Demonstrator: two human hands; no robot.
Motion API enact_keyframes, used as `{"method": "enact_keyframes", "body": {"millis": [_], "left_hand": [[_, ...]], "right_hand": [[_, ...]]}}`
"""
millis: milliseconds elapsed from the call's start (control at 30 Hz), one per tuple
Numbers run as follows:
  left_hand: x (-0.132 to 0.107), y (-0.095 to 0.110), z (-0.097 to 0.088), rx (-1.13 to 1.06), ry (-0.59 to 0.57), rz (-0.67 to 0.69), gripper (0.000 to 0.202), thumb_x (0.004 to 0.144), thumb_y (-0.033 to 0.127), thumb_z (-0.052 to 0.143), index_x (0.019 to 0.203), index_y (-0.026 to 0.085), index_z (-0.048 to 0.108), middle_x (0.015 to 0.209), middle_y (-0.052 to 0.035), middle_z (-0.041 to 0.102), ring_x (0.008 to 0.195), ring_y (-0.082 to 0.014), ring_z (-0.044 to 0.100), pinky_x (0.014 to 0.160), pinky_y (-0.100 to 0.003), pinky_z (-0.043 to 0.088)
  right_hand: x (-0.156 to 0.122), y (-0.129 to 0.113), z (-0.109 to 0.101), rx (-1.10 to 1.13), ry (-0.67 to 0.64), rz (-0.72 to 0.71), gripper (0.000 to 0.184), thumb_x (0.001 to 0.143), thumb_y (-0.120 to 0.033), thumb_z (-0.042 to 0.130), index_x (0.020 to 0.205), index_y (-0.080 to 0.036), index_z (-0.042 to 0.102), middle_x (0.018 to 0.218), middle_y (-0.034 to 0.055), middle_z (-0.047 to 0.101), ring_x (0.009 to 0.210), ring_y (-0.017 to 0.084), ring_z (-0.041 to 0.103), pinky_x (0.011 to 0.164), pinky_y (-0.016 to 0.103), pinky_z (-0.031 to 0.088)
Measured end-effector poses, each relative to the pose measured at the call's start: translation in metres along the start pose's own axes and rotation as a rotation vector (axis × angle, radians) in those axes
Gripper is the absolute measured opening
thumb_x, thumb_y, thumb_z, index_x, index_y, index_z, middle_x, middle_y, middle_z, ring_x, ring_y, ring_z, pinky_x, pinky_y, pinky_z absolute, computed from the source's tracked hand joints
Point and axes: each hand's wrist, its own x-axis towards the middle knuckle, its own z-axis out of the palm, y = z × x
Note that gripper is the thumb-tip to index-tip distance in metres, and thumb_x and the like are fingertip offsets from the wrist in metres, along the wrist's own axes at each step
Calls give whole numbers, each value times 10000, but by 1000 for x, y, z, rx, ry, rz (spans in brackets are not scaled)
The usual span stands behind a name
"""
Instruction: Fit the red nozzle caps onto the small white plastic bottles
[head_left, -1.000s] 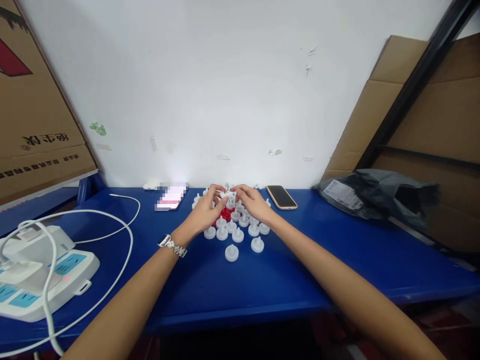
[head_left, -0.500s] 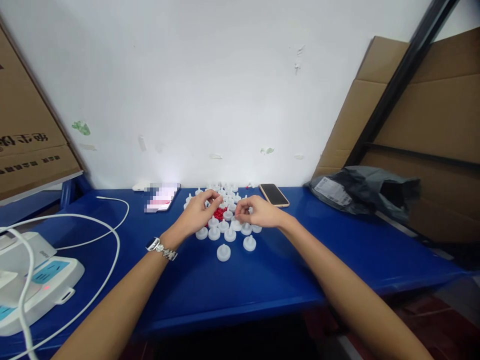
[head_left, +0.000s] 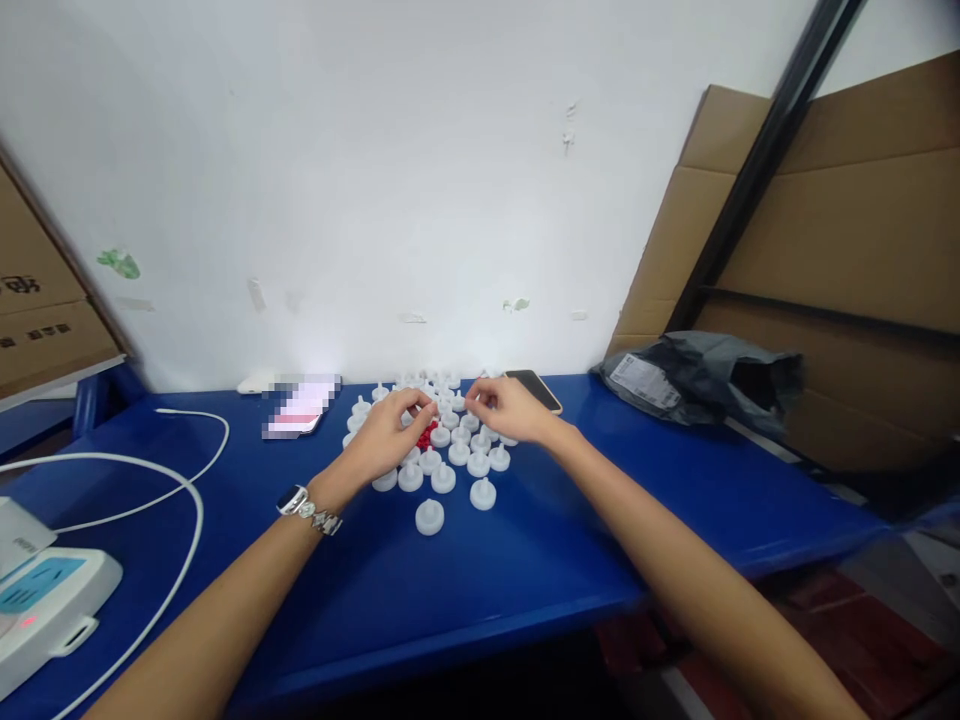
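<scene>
Many small white plastic nozzle caps (head_left: 430, 517), each with a pointed spout, stand spread on the blue table. Among them lies a little heap of small red pieces (head_left: 427, 436). My left hand (head_left: 395, 424), a watch on its wrist, is over the left side of the caps, thumb and fingers curled into a pinch. Opposite it, my right hand (head_left: 506, 405) hovers above the right and back part of the caps, its fingertips pinched together. Whatever sits between the fingertips of either hand is too small or hidden to make out.
A lit phone (head_left: 309, 403) lies at the back left, a dark phone (head_left: 534, 390) partly behind my right hand. A grey plastic bag (head_left: 675, 380) rests at the right. At the left are a power strip (head_left: 60, 600) and a looping white cable (head_left: 196, 500). Cardboard (head_left: 675, 220) leans by the wall.
My right hand has moved back and up, off the caps near the middle, towards the rear ones. My left hand keeps its pinch over the left side. The whole view has shifted slightly.
</scene>
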Motion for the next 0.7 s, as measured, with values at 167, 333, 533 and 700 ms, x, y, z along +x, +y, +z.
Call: {"method": "enact_keyframes", "body": {"millis": [167,333,533,700], "left_hand": [[32,3,14,81,-23,63,281,941,383,442,894,199,650,894,-54,688,844,-227,609,742,-334,442],[60,3,35,122,-23,74,281,922,379,459,893,192,668,902,-67,688,824,-231,607,727,-342,442],[57,1,35,117,-4,68,282,928,386,455,896,193,659,910,-68,670,845,-231,604,734,-353,454],[27,2,12,63,106,69,283,934,404,487,1105,200,580,1120,-74,634,921,-213,599,794,-364,483]], "right_hand": [[43,55,-3,-261,94,334,308,861,-312,546,1106,-172,669,999,105,732,894,215,656,747,284,427],[81,77,11,-470,75,441,328,832,-301,576,1072,-114,696,1165,195,684,1147,309,581,958,397,369],[88,73,16,-431,87,451,243,815,-266,582,928,-99,719,1034,198,714,1074,293,608,970,411,327],[51,33,6,186,188,363,265,824,-373,554,762,-153,687,729,55,668,755,193,588,752,320,370]]}}
